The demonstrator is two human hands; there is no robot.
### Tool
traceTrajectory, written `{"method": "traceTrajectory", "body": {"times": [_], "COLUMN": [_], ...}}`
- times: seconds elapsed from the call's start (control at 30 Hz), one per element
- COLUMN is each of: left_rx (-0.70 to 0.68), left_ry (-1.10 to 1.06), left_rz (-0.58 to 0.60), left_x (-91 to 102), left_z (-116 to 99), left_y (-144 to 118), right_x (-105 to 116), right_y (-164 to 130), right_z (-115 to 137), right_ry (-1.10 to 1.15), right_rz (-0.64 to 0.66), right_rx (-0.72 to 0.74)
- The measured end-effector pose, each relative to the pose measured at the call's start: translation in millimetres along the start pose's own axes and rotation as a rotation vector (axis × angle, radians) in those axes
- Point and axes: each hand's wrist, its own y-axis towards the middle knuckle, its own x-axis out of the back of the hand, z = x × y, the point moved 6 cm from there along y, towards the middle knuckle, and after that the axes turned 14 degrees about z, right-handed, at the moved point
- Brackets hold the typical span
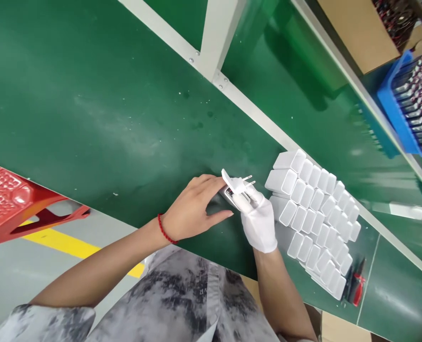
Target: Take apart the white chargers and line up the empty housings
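Note:
My right hand (259, 223), in a white glove, is closed around a small white adapter housing (228, 194) whose end is uncovered, with dark and reddish parts showing inside. Over that opening sits a tilted white end cap with two plug pins (236, 184), close to the gloved fingertips. My left hand (198, 206) is bare and wears a red cord at the wrist. Its fingers stretch towards the housing, and the index fingertip reaches the edge of the cap. The left thumb stands apart from the fingers. The far fingers of the left hand are partly hidden.
Right of my hands, many white housings (308, 199) lie stacked in rows on the green bench (125, 118). Red-handled pliers (358, 287) lie beside them. A pale metal rail (253, 109) crosses the bench. A blue bin (396, 109) holds wired parts; a red plastic stool (14, 204) stands left.

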Motion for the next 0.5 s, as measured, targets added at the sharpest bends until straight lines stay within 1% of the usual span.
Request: {"method": "traceTrajectory", "body": {"times": [0.1,0.23,0.33,0.4,0.5], "left_rx": [-0.009,-0.031,-0.031,-0.036,-0.046], "left_ry": [0.008,0.033,0.081,0.108,0.122], "left_rz": [0.006,-0.005,-0.008,-0.003,-0.002], "left_x": [-2.7,-3.5,-4.6,-5.7,-6.4], "left_z": [1.4,4.2,5.1,4.8,4.2], "left_y": [3.0,3.4,3.8,4.1,4.6], "right_x": [0.2,1.7,2.4,4.2,6.8], "right_y": [5.1,2.9,2.0,1.6,0.5], "right_z": [-3.6,-5.4,-7.8,-10.2,-12.5], "right_ry": [0.090,0.070,0.109,0.134,0.047], "right_rz": [-0.003,-0.050,0.003,0.033,0.009], "right_rx": [-0.014,0.036,0.069,0.065,0.046]}}
